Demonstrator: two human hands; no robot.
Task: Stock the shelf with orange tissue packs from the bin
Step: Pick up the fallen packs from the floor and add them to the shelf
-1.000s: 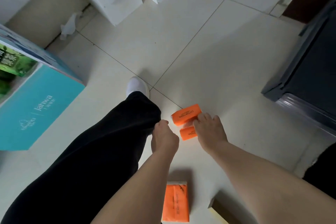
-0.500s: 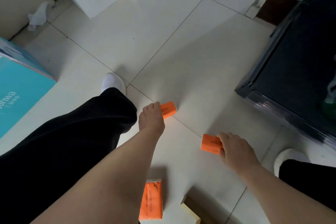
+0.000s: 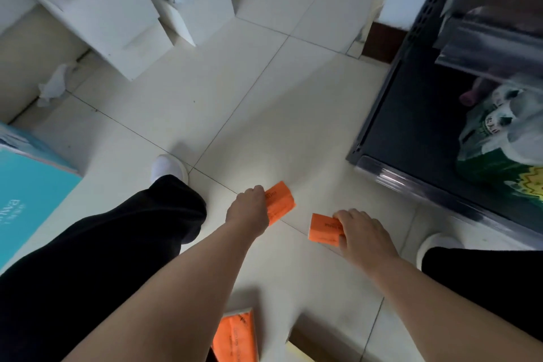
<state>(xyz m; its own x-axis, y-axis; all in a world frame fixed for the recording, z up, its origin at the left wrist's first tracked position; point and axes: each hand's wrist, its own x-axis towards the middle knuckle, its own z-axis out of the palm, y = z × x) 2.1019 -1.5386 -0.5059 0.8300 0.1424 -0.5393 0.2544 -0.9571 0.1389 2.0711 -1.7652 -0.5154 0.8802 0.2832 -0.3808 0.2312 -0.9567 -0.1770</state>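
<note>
The left grip [image 3: 249, 210] is closed round one orange tissue pack [image 3: 280, 203]. The right grip [image 3: 365, 236] pinches a second pack [image 3: 323, 228]. Both packs are low, beside the shelf [image 3: 411, 132]. Risk: each hold covers one end only, so a soft pack may slip out.

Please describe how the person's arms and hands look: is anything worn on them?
The left hand and right hand wear no gloves; no ring, watch or bracelet shows. The left forearm and right forearm are uncovered, no sleeve in view.
</note>
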